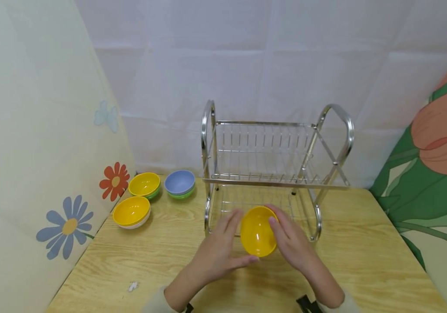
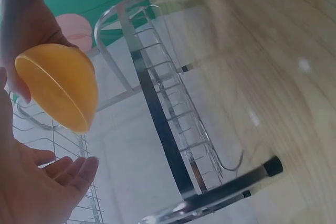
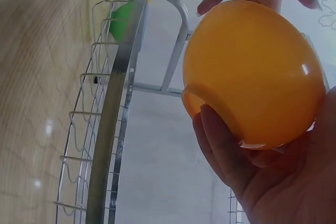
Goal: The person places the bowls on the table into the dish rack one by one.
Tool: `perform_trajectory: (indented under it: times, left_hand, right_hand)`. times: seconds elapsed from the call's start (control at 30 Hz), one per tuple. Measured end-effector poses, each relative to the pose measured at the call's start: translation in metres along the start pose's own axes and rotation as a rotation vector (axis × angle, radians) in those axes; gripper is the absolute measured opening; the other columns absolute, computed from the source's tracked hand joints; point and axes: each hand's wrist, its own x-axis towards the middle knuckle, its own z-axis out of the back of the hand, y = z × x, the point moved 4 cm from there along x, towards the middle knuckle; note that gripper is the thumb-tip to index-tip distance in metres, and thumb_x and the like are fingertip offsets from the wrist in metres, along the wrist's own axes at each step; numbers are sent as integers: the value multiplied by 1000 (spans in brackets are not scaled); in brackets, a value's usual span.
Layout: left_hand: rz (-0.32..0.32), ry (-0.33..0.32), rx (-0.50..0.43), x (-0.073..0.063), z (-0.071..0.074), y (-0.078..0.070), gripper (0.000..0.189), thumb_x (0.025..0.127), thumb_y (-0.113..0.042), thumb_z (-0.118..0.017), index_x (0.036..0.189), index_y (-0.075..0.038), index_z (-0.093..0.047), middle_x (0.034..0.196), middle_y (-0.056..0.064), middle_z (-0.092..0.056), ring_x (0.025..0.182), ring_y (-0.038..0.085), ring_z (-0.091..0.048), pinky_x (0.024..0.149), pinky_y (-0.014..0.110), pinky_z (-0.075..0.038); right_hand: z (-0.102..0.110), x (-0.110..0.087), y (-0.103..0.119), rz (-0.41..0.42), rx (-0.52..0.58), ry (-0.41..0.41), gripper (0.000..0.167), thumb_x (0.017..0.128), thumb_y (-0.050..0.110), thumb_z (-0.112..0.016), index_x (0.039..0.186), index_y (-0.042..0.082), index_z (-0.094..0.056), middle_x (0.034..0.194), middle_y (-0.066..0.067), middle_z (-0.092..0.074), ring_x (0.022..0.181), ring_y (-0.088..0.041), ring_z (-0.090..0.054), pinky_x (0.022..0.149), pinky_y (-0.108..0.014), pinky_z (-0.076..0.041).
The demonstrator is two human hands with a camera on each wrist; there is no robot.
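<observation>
A yellow bowl (image 1: 259, 231) is held up in front of the dish rack, its inside turned toward the head camera. My right hand (image 1: 294, 238) grips it by the right side, thumb at the rim and fingers around the outside; the right wrist view shows the bowl (image 3: 257, 72) from its rounded underside. My left hand (image 1: 219, 250) is beside the bowl on the left, thumb and fingers spread. In the left wrist view a gap shows between the left hand (image 2: 50, 182) and the bowl (image 2: 60, 85).
A two-tier metal dish rack (image 1: 276, 184) stands at the back of the wooden table (image 1: 364, 256). To its left are bowl stacks: yellow on green (image 1: 144, 184), yellow on white (image 1: 131, 212), blue on green (image 1: 180, 182). A small white scrap (image 1: 133, 286) lies front left.
</observation>
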Motion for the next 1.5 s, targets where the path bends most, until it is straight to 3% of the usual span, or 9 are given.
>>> perform_trajectory:
  times: [0.2, 0.4, 0.57, 0.63, 0.73, 0.9, 1.03, 1.23, 1.5]
  left_hand:
    - [-48, -93, 62, -5, 11, 14, 100, 83, -72, -67, 156, -13, -35, 151, 8, -46, 134, 25, -48, 106, 43, -49]
    - [-75, -160, 71, -11, 27, 31, 92, 78, -55, -81, 151, -11, -44, 144, 8, -52, 128, 24, -50, 106, 43, -49]
    - [-93, -236, 89, -14, 44, 47, 83, 80, -51, -80, 145, -9, -50, 138, 8, -56, 122, 25, -54, 101, 42, -52]
    - [-106, -266, 96, -15, 49, 54, 79, 82, -50, -78, 143, -7, -52, 137, 9, -57, 120, 26, -54, 99, 43, -53]
    - [-109, -296, 102, -17, 54, 64, 77, 83, -50, -77, 141, -5, -53, 136, 11, -57, 120, 27, -55, 98, 45, -53]
    - [-81, -308, 117, -19, 61, 80, 76, 84, -51, -76, 141, -4, -54, 136, 13, -58, 122, 30, -54, 98, 48, -52]
    - [-60, -321, 123, -19, 66, 92, 75, 84, -47, -76, 140, -3, -54, 134, 15, -58, 121, 32, -55, 97, 50, -53]
    - [2, -347, 124, -15, 74, 113, 70, 82, -40, -79, 136, -1, -56, 130, 20, -58, 117, 36, -56, 93, 54, -54]
    - [97, -337, 121, -1, 73, 137, 62, 88, -35, -77, 135, 0, -57, 127, 21, -58, 114, 38, -53, 94, 54, -52]
  right_hand:
    - [0, 6, 0, -37, -34, 44, 42, 111, 28, -40, 146, 7, -51, 142, -17, -57, 129, -41, -55, 104, -64, -44]
    - [-1, 12, 1, -84, -70, 100, 48, 111, 32, -36, 150, 6, -47, 150, -19, -50, 136, -42, -49, 109, -63, -39]
    - [-4, 22, 1, -104, -118, 136, 49, 111, 34, -36, 151, 8, -46, 150, -17, -50, 135, -39, -50, 110, -61, -40]
    - [-5, 27, 2, -100, -153, 148, 48, 111, 33, -36, 150, 8, -47, 146, -15, -54, 127, -35, -57, 105, -58, -45]
    - [-8, 33, 3, -113, -190, 177, 47, 111, 34, -35, 149, 10, -48, 124, -9, -64, 97, -24, -63, 85, -47, -54]
    - [-14, 41, 5, -143, -205, 230, 47, 110, 34, -36, 150, 11, -47, 93, 0, -57, 70, -14, -49, 67, -32, -47]
    - [-18, 46, 8, -171, -208, 254, 48, 110, 34, -36, 150, 10, -47, 94, -2, -57, 67, -15, -51, 60, -31, -47]
    - [-28, 56, 13, -200, -320, 264, 51, 109, 36, -36, 151, 9, -46, 122, -12, -62, 67, -17, -51, 56, -31, -45]
    - [-44, 69, 18, -213, -411, 295, 51, 108, 38, -35, 148, 10, -49, 115, -10, -64, 70, -19, -50, 58, -34, -43]
